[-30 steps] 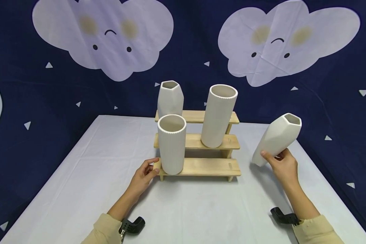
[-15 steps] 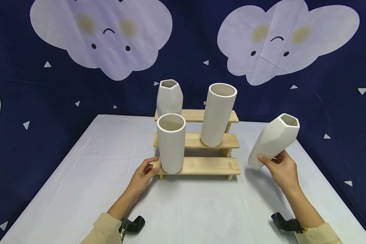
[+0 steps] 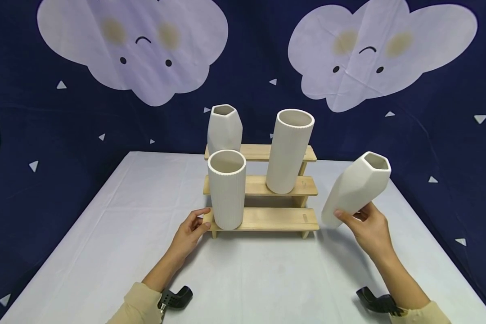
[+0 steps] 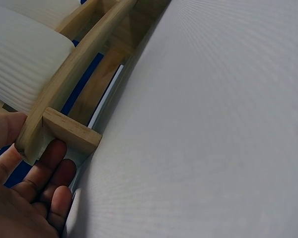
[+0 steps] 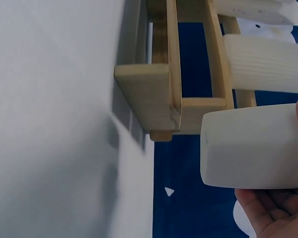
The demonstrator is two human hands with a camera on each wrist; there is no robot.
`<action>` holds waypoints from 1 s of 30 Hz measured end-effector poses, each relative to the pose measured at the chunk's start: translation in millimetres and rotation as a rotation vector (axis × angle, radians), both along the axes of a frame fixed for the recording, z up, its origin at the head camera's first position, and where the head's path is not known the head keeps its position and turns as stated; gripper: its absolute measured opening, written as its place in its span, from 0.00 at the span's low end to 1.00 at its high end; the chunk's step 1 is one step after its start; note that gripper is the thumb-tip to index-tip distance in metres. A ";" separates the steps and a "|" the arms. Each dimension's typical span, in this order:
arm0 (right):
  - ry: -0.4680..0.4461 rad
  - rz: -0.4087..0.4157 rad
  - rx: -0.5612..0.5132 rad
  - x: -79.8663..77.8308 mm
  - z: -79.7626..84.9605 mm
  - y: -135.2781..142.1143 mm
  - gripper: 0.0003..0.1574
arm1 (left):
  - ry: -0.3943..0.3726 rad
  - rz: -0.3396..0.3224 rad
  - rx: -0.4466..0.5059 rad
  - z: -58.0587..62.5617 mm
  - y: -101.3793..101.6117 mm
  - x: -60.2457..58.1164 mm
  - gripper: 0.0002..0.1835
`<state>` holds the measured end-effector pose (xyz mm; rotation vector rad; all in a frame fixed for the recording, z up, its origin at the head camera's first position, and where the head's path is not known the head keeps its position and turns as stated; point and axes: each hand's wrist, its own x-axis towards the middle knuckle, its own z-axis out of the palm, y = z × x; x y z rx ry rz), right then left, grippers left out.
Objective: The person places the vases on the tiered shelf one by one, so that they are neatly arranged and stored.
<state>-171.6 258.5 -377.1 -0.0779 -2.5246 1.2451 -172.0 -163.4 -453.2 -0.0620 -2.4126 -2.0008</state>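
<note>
Tilted with its mouth toward the upper right, a white faceted vase (image 3: 358, 186) is gripped by my right hand (image 3: 366, 229) low on its body, to the right of the wooden three-step shelf (image 3: 279, 219). In the right wrist view the vase's base (image 5: 223, 148) points toward the shelf's side. My left hand (image 3: 190, 234) holds the left end of the lowest step. Its thumb (image 4: 10, 126) lies on top and its fingers curl beneath, beside the short leg (image 4: 72, 131). Just right of that hand stands a white ribbed cylindrical vase (image 3: 227, 193) on this step.
On the middle step, toward the right, is another ribbed cylindrical vase (image 3: 288, 153). A second faceted vase (image 3: 224, 130) stands on the top step at left, partly hidden by the front vase. White cloth covers the table (image 3: 263, 279); a dark blue cloud-print backdrop (image 3: 251, 58) hangs behind.
My right hand has moved left and slightly toward me with the faceted vase, bringing it closer to the shelf. The left hand has kept its place at the lowest step.
</note>
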 end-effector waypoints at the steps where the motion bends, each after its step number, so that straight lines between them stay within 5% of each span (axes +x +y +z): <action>1: 0.003 0.003 -0.001 0.4 0.0 -1.5 0.38 | 0.000 0.000 -0.003 0.2 -0.1 0.0 0.21; 30: -0.015 0.168 -0.052 1.1 -6.5 -50.3 0.38 | -0.002 -0.002 -0.001 1.1 -0.4 1.2 0.21</action>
